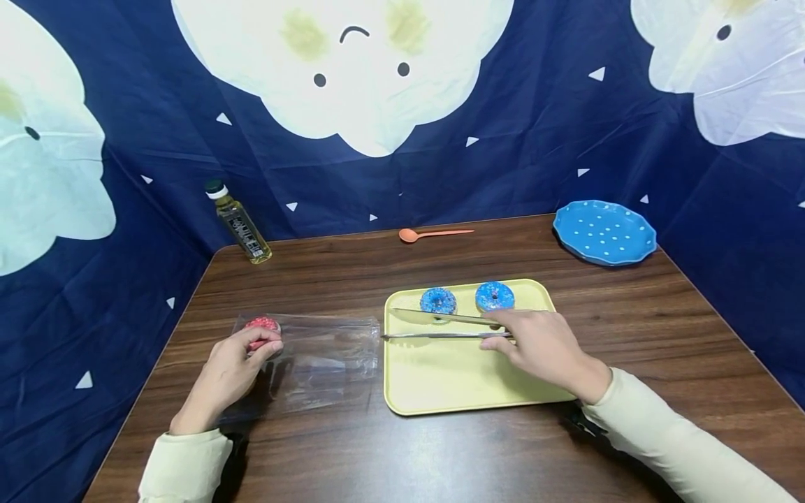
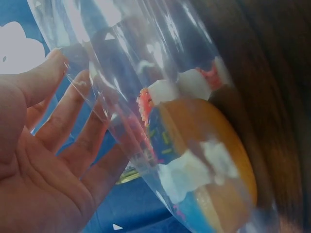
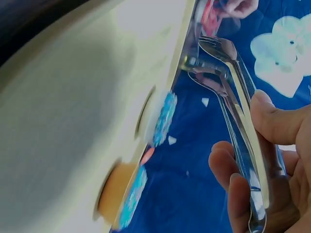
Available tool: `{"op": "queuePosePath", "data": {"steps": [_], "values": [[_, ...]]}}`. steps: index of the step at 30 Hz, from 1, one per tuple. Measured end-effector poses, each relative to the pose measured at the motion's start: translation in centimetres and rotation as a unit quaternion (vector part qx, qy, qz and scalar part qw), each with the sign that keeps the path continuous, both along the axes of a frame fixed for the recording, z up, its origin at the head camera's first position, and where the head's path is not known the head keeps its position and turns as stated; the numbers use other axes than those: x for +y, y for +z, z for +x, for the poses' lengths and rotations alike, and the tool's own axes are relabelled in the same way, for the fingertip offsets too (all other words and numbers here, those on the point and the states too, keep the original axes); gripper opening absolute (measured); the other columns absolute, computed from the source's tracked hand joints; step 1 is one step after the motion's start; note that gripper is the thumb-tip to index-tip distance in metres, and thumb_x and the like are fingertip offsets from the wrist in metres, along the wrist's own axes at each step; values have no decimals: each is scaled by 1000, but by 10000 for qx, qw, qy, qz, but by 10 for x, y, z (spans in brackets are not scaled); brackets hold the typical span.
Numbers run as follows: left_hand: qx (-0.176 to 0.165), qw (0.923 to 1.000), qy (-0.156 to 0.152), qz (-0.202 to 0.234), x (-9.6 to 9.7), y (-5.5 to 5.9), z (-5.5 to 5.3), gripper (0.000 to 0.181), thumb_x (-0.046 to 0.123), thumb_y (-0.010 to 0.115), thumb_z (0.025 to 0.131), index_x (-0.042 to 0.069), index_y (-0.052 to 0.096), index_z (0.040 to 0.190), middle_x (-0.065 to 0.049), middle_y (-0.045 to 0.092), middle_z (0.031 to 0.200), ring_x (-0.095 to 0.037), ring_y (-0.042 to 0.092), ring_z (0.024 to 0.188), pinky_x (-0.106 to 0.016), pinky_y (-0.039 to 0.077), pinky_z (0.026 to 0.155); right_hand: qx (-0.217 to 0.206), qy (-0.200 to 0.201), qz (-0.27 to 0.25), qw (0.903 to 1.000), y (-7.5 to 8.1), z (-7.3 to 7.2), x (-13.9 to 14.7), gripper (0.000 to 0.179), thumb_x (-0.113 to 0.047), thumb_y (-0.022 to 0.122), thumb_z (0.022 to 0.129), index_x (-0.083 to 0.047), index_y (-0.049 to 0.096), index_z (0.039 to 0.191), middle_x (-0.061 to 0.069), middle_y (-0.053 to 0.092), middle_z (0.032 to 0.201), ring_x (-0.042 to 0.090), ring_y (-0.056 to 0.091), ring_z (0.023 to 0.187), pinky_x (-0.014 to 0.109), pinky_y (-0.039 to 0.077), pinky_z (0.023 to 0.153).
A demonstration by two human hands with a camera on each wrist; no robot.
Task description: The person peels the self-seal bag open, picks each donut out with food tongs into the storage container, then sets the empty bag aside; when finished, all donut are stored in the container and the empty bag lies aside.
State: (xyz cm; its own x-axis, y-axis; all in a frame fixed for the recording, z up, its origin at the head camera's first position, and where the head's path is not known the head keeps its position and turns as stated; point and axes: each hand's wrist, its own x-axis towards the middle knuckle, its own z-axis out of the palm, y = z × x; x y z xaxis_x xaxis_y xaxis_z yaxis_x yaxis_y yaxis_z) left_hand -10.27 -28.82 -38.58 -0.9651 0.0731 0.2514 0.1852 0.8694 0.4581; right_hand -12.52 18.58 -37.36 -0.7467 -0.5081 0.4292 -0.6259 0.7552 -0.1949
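In the head view my left hand (image 1: 229, 370) pinches a clear plastic bag (image 1: 336, 349) on the table's left part. Inside lies a red-topped toy doughnut (image 1: 263, 325) right by the fingertips. The left wrist view shows an orange doughnut (image 2: 233, 145) with blue icing through the plastic, beside white pieces. My right hand (image 1: 544, 349) grips steel tongs (image 1: 455, 318) between thumb and fingers, arms spread apart, tined ends leftward over the yellow tray (image 1: 453, 384). Two blue-iced doughnuts, one left (image 1: 438, 300) and one right (image 1: 495, 295), sit along the tray's far side.
An orange spoon (image 1: 409, 236) lies at the table's back edge. The back left corner has an oil bottle (image 1: 245, 230), and a blue polka-dot plate (image 1: 604, 232) stands at the back right. Dark blue cloth (image 1: 390, 188) hangs close behind the table.
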Motion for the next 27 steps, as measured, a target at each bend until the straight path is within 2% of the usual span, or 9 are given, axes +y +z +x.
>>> {"op": "queuePosePath", "data": {"steps": [4, 7, 10, 17, 22, 27], "values": [[20, 10000, 33, 9, 0, 1, 1, 8, 21, 72, 95, 13, 73, 97, -5, 70, 102, -22, 64, 87, -46, 51, 76, -23, 218, 80, 9997, -1, -1, -16, 40, -40, 81, 83, -13, 74, 111, 0, 75, 92, 17, 69, 71, 38, 49, 53], [41, 10000, 62, 9, 0, 2, 1, 8, 21, 73, 95, 13, 74, 98, -4, 70, 103, -21, 64, 87, -45, 51, 76, -78, 337, 91, 9994, -2, -3, -28, 39, -41, 80, 83, -15, 74, 112, -2, 74, 89, 13, 66, 66, 36, 46, 49], [46, 10000, 79, -7, 0, 3, 2, 8, 21, 73, 95, 14, 74, 98, -2, 70, 102, -19, 64, 86, -43, 50, 75, -46, 463, 108, 9989, -5, -6, -40, 40, -42, 80, 83, -16, 75, 113, -3, 74, 88, 11, 66, 68, 34, 47, 48], [110, 9999, 71, -26, -1, 2, 3, 8, 22, 72, 95, 14, 74, 97, -2, 70, 102, -19, 63, 87, -42, 50, 76, 54, 850, 221, 9961, -12, -12, -66, 43, -43, 78, 84, -13, 74, 114, -1, 76, 95, 17, 71, 76, 30, 44, 44], [135, 9998, 96, -61, -1, 3, 2, 10, 22, 72, 95, 14, 75, 99, -1, 70, 101, -17, 63, 86, -41, 49, 76, -71, 1051, 270, 9941, -11, -15, -85, 44, -44, 76, 86, -10, 72, 115, 0, 74, 95, 16, 70, 75, 33, 50, 52], [83, 9999, 112, -33, 0, 2, 3, 10, 21, 71, 96, 13, 74, 99, -2, 70, 100, -19, 63, 85, -44, 50, 76, -413, 1309, 377, 9898, -6, -15, -102, 44, -41, 76, 88, -6, 69, 114, 0, 73, 94, 16, 69, 75, 36, 54, 59]]}}
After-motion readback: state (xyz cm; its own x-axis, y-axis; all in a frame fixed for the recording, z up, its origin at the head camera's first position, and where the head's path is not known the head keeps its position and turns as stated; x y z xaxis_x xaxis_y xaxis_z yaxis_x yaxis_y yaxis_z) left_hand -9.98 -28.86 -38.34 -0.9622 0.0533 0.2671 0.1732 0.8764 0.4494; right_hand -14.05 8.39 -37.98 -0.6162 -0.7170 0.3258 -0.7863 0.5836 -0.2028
